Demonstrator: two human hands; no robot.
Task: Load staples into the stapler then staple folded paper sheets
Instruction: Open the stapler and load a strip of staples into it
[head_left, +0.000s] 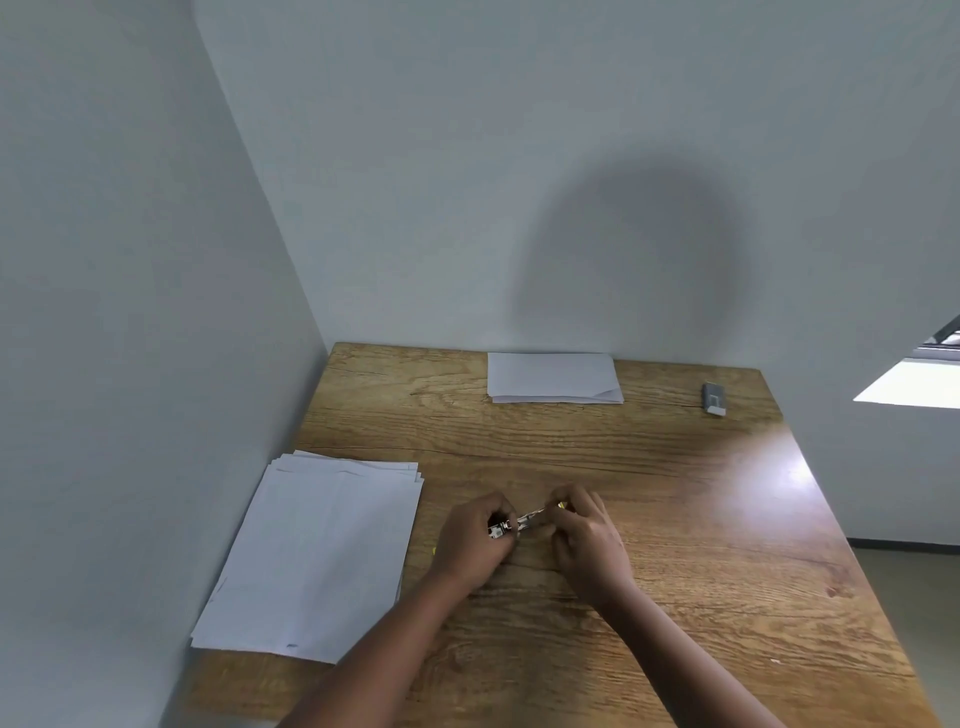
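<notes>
A small metal stapler with a yellow part is held between both hands over the middle of the wooden table. My left hand grips its rear end. My right hand pinches its front end near the yellow tip. Most of the stapler is hidden by my fingers, so I cannot tell whether it stands open. A stack of flat white sheets lies at the table's left edge. A pile of folded white sheets lies at the back by the wall. A small grey staple box sits at the back right.
White walls close in the table at the left and back. The table's right edge drops off to the floor. A tiny yellow speck lies on the wood by my left wrist.
</notes>
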